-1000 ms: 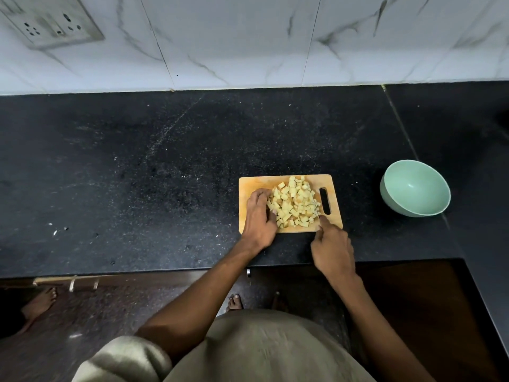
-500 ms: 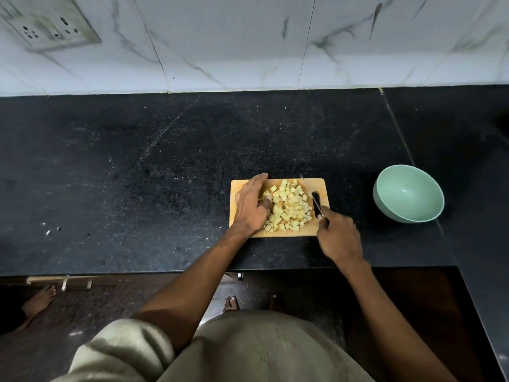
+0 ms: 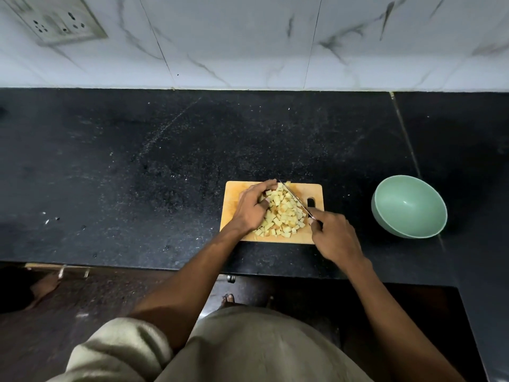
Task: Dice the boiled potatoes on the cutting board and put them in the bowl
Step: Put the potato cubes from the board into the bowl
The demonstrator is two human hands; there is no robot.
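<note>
One rectangular wooden cutting board [image 3: 314, 190] lay on the speckled black stone counter [image 3: 137, 175], heaped with dozens of pale yellow potato cubes [image 3: 283, 216]. The left hand [image 3: 252, 209] cupped the pile, fingers curved against it. The right hand [image 3: 334, 237] clamped a knife [image 3: 294, 198], its thin blade angled along the pile's right side. One smooth round green bowl [image 3: 409, 206], apparently empty, sat well apart to the right.

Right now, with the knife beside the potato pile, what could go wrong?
1. The knife lies close to the left hand cupping the diced potatoes; a slip could cut the fingers.
2. Cubes near the cutting board front edge may spill onto the counter.
3. The bowl stands apart, so cubes may drop in transfer.
</note>
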